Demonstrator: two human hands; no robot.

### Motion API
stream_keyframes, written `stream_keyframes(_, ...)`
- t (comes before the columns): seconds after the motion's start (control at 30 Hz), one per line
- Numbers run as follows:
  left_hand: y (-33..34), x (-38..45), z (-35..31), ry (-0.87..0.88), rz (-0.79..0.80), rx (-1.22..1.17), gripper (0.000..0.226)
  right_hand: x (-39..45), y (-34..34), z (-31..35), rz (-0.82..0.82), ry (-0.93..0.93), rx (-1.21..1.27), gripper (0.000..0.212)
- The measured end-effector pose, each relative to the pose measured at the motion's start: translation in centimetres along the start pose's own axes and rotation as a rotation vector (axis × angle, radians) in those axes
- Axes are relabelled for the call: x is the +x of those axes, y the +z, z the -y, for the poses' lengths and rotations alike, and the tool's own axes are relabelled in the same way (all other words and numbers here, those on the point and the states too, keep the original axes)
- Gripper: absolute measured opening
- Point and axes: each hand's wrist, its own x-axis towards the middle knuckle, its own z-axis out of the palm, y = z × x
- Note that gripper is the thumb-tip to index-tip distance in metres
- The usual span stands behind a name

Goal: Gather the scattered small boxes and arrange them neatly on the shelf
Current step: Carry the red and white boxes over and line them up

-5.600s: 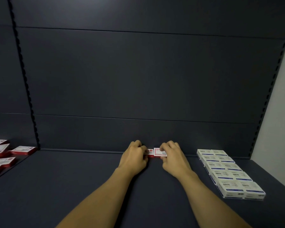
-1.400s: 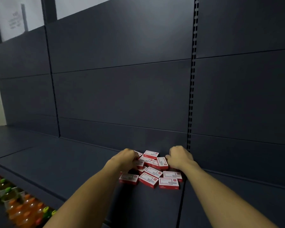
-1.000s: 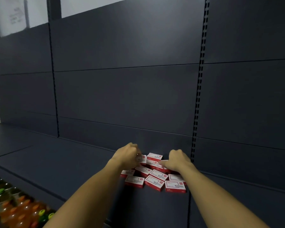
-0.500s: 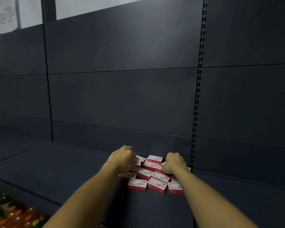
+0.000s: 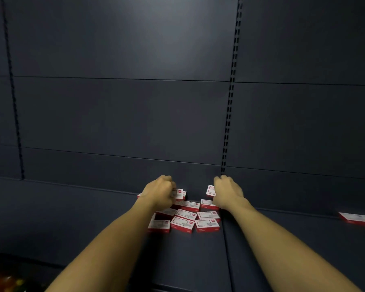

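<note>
Pickup step: left hand (image 5: 159,191) grips a box (image 5: 179,193), right hand (image 5: 227,192) grips another box (image 5: 210,190), rest of pile (image 5: 185,218) loose on shelf (image 5: 93,218) just below/between both grips; next, prob. carry w/o dropping, line up square.

Boxes on shelf, lower centre.
Pile of boxes (image 5: 185,218) lies between left hand (image 5: 159,192) and right hand (image 5: 227,192); one box (image 5: 357,218) far right on the shelf (image 5: 72,218).
</note>
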Motion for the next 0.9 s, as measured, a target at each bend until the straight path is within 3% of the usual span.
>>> stream_keyframes(0.43,2.0,3.1,-6.8,0.104,-0.008,-0.061,0.032,-6.0,-1.3,-7.2,-0.011,0.187,-0.106,0.033)
stream_keyframes(0.9,2.4,4.4,-23.7,0.388,0.004,-0.115,0.040,-17.0,-6.1,-20.4,-0.043,0.508,-0.154,0.037)
